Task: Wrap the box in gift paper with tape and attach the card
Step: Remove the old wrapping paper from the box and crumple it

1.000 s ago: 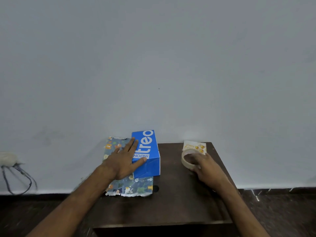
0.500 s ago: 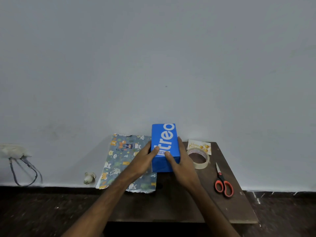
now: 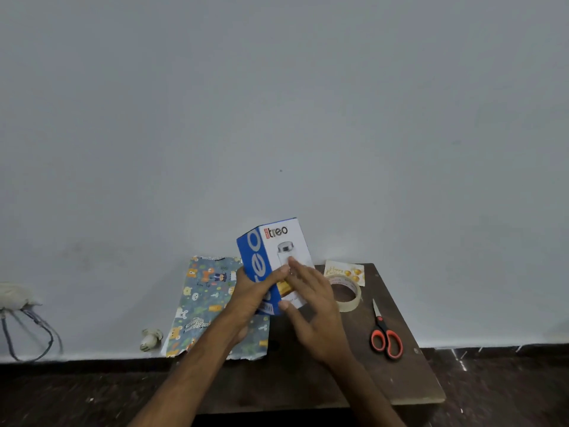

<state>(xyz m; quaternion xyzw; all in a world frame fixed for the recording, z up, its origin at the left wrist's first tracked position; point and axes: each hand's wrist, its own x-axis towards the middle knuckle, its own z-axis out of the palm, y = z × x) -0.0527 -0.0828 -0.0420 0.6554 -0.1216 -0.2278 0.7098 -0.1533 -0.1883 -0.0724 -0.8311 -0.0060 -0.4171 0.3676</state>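
A blue and white box printed "treo" is lifted off the table and tilted, its white face turned toward me. My left hand grips its lower blue side. My right hand lies against the white face, fingers spread. The gift paper, grey-blue with cartoon animals, lies flat on the table's left part and hangs over its left edge. A roll of tape rests right of the box. A small white card with gold print lies behind the tape, by the wall.
Red-handled scissors lie on the dark wooden table near its right edge. A plain wall stands directly behind the table. On the floor at left are a small white object and a tangle of cables.
The box has been picked up from the table and turned, showing its white face instead of the blue one. Earlier, my right hand left the tape roll and joined the left on the box.
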